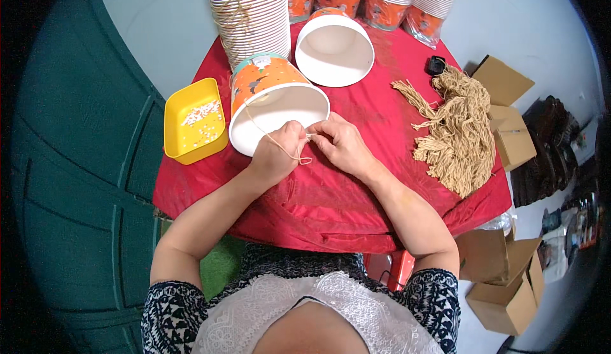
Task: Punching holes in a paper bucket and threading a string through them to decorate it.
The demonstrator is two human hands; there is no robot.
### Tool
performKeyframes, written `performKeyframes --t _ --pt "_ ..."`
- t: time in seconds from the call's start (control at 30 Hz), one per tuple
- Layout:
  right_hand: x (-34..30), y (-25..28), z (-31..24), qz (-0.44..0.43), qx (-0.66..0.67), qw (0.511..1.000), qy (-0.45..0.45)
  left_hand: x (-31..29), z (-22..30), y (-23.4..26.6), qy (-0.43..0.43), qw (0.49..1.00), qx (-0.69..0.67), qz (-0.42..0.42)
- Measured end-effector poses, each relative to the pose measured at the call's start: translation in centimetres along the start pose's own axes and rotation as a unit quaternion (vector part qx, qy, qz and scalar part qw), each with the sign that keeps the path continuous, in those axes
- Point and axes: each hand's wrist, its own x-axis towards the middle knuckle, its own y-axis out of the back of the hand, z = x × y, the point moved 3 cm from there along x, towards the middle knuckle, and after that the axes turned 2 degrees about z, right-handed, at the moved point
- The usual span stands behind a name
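Observation:
An orange patterned paper bucket [262, 77] lies on its side, its white open mouth turned toward me. A thin tan cord [262, 129] comes from the bucket's rim and runs across the mouth to my hands, with a small loose loop below them. My left hand [279, 155] is closed with the cord at its fingertips, just in front of the rim. Pinched close beside it, my right hand [345, 144] grips the cord's end. What exactly sits between the fingertips is too small to make out. A second bucket [335, 52] lies behind, mouth toward me.
Left of the bucket stands a yellow tub [191, 144] with small white and reddish pieces. Tall stacks of nested buckets [251, 26] line the back. A heap of tan cords [458, 138] lies right, near a small black object [436, 66]. Cardboard boxes [509, 293] stand beside the red-covered table [375, 208].

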Motion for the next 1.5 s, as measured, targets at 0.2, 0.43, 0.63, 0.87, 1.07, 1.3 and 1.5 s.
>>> performKeyframes --t 0.2,0.43,0.63,0.87,1.07,1.3,1.5 --pt "-0.2 0.0 0.1 0.000 0.011 1.000 -0.016 0.1 0.0 0.1 0.017 1.000 -0.008 -0.009" --pt "0.0 0.3 -1.0 -0.024 -0.012 0.999 0.022 0.1 -1.2 0.5 0.135 0.980 -0.147 -0.020" --pt "-0.2 0.1 -1.3 -0.073 -0.097 0.988 0.092 0.3 -1.9 0.8 0.131 0.989 -0.064 0.002" --pt "-0.2 0.1 -1.7 -0.098 -0.118 0.984 0.086 0.6 -2.0 1.9 0.131 0.988 -0.075 -0.041" --pt "-0.2 0.0 -1.5 -0.106 -0.103 0.986 0.077 0.9 -2.1 1.3 0.267 0.849 -0.443 -0.105" --pt "-0.1 0.1 -1.9 -0.117 -0.109 0.984 0.077 1.2 -1.6 1.3 0.268 0.822 -0.478 -0.152" --pt "-0.3 -0.1 -1.4 -0.099 -0.098 0.987 0.076 1.0 -2.3 0.2 0.271 0.839 -0.455 -0.129"
